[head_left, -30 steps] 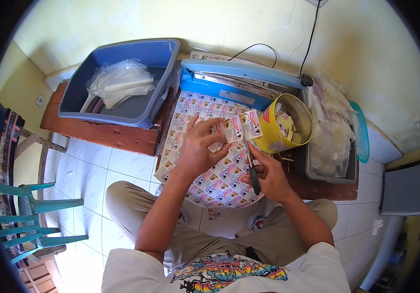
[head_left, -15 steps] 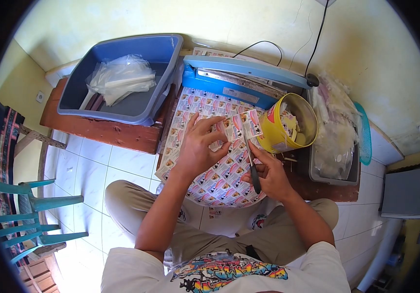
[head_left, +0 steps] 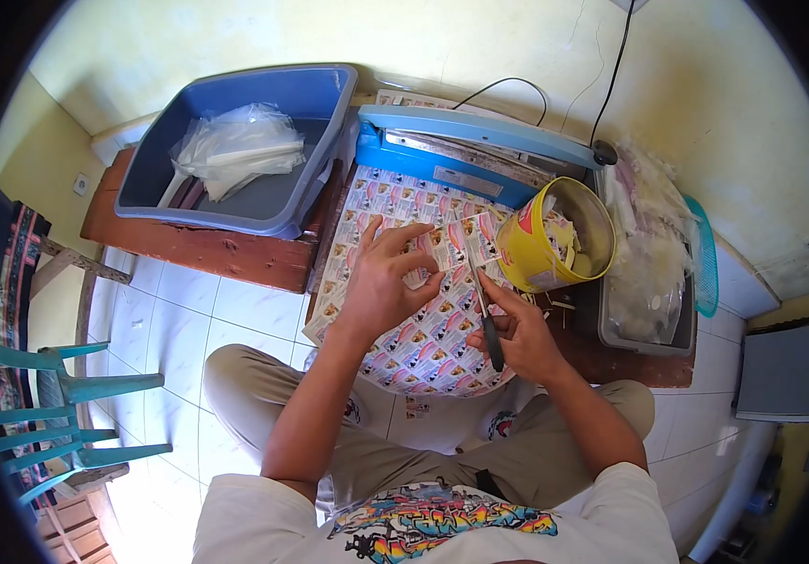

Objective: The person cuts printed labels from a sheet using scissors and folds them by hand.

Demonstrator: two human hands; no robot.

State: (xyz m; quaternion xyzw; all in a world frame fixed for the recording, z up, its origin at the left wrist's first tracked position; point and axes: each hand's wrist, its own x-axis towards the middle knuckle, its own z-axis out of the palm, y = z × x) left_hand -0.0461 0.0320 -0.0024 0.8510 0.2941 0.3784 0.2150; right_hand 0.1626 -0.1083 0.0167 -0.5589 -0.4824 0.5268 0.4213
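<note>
My left hand point(head_left: 387, 282) is closed in a pinch, with thumb and forefinger on a small strip of printed labels point(head_left: 451, 246). In my right hand point(head_left: 522, 340) is a knife point(head_left: 490, 336) with a black handle and a slim grey blade. The blade points away from me and its tip lies at the strip, near the right-hand label. Under both hands spreads a large sheet of the same printed labels point(head_left: 418, 348). Just right of the strip a yellow bucket point(head_left: 526, 249) leans tilted, with paper scraps inside.
A blue paper cutter point(head_left: 442, 169) stands behind the sheet. To the left, a blue tub point(head_left: 240, 221) holds plastic bags point(head_left: 240, 141) on a wooden bench point(head_left: 216, 254). A grey bin point(head_left: 649, 343) with plastic bags is at the right. A green chair point(head_left: 94, 414) stands far left.
The view has shifted very slightly. Both hands, the knife and the label strip keep nearly the same positions; the right-hand label appears to lie a little lower or flatter.
</note>
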